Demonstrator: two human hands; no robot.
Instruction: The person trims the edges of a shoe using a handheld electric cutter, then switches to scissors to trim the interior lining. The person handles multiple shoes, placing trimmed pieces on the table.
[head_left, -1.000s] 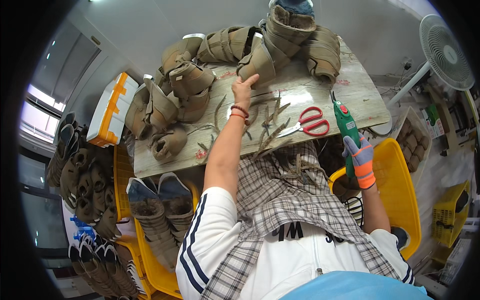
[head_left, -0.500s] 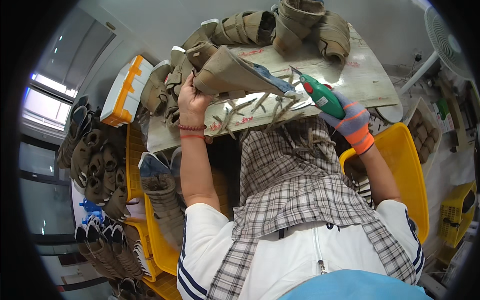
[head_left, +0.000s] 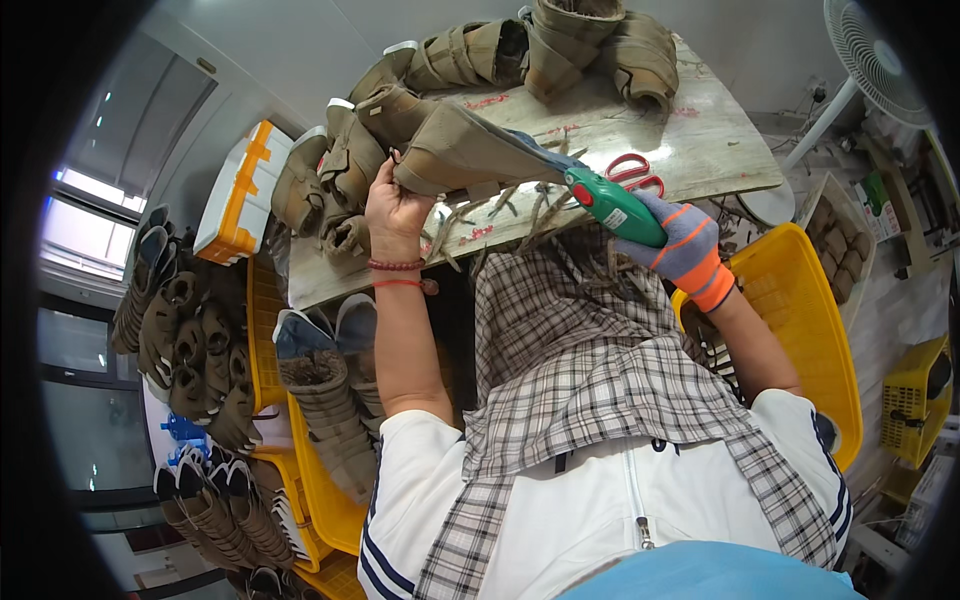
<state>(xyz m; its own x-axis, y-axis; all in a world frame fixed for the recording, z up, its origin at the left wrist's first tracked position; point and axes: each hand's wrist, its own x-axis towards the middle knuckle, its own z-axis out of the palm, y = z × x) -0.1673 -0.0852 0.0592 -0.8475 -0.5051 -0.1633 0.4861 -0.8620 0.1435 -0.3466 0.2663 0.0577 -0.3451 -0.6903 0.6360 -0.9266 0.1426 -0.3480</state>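
Note:
A khaki boot upper [head_left: 465, 150] is held up over the near part of the table, its bluish lined end pointing right. My bare left hand [head_left: 400, 208], a red beaded bracelet at the wrist, grips its left end from below. My right hand [head_left: 675, 245], in a grey and orange glove, is wrapped round a green cordless electric cutter [head_left: 612, 207]. The cutter's front end meets the lined edge of the upper; its blade tip is hidden there. Red-handled scissors [head_left: 632, 172] lie just behind the cutter.
Several more boot uppers [head_left: 468, 55] stand along the table's back and left. Narrow trimmed strips [head_left: 545, 207] litter the table [head_left: 730, 155] and my checked apron [head_left: 560, 330]. Yellow crates [head_left: 815, 330] flank me, the left ones holding boot uppers [head_left: 325, 400]. A white fan [head_left: 875, 65] stands at right.
My right hand has brought the cutter left and down onto the lined edge of the upper. The red scissor handles now show fully. My left hand keeps its hold.

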